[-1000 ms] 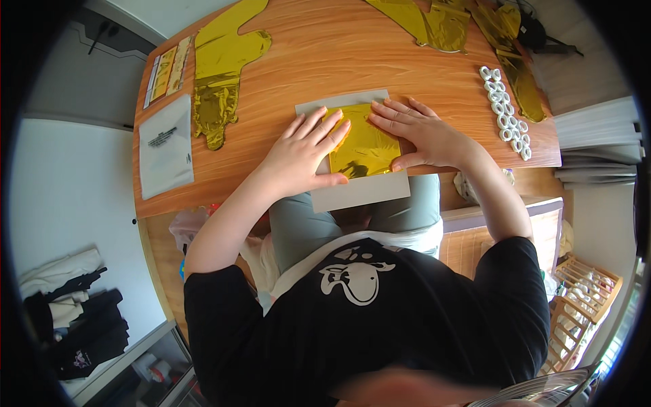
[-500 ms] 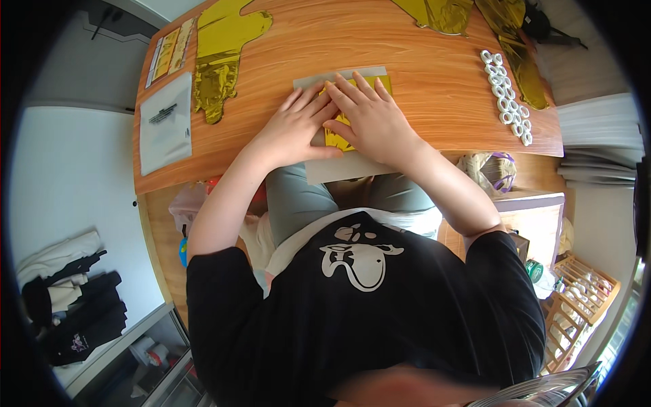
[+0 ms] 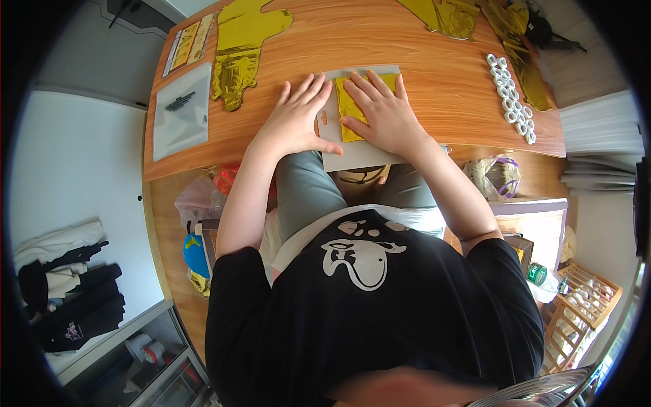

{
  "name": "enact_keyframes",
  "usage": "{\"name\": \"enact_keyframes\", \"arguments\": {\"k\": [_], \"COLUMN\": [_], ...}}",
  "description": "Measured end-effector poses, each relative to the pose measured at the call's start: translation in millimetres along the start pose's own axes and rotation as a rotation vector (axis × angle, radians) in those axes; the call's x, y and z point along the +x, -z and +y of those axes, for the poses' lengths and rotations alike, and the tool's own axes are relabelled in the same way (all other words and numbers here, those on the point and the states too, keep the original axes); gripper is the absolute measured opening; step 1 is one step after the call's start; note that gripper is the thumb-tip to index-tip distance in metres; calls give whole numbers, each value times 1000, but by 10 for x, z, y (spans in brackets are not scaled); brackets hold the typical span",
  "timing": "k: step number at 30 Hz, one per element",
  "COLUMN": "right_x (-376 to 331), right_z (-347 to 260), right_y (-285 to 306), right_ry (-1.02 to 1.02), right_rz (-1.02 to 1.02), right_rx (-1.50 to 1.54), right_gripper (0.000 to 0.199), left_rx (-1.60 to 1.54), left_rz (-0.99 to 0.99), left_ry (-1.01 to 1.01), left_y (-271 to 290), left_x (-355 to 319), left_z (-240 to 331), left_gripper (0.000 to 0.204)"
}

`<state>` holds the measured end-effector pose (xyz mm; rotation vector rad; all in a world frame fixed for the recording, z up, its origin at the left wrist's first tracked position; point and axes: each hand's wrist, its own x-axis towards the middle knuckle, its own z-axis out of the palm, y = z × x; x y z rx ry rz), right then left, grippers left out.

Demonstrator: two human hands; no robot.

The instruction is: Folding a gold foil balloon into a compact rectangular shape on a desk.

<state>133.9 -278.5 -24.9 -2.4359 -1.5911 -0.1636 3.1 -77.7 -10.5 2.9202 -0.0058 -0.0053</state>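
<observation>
A grey card lies at the table's near edge, its lower end jutting out over my lap. On it rests a folded piece of shiny gold foil. My right hand is laid flat over the foil's right part, fingers spread, covering much of it. At the card's left edge is my left hand, open and empty, with its fingers fanned out and its thumb stretched toward the card's lower left corner. Beside that hand a small slot shows in the card.
Flat gold foil balloons lie on the wooden table: one at the left, others at the far right. A clear plastic bag lies at the left edge. White rings stand in rows at the right.
My left hand has slid left, away from my right hand, baring the foil's left side and the card's slot. My right hand stays on the foil. The view has shifted slightly.
</observation>
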Motion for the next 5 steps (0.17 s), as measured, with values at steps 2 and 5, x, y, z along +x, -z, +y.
{"name": "enact_keyframes", "arguments": {"k": [2, 5], "right_x": [11, 11], "right_z": [7, 1], "right_y": [-9, 56], "right_ry": [3, 0], "right_rz": [-16, -64], "right_rx": [31, 50], "right_gripper": [73, 74], "left_rx": [-15, 12], "left_rz": [22, -8], "left_ry": [1, 16], "left_y": [1, 31], "left_x": [2, 13], "left_z": [-3, 7], "left_gripper": [144, 142]}}
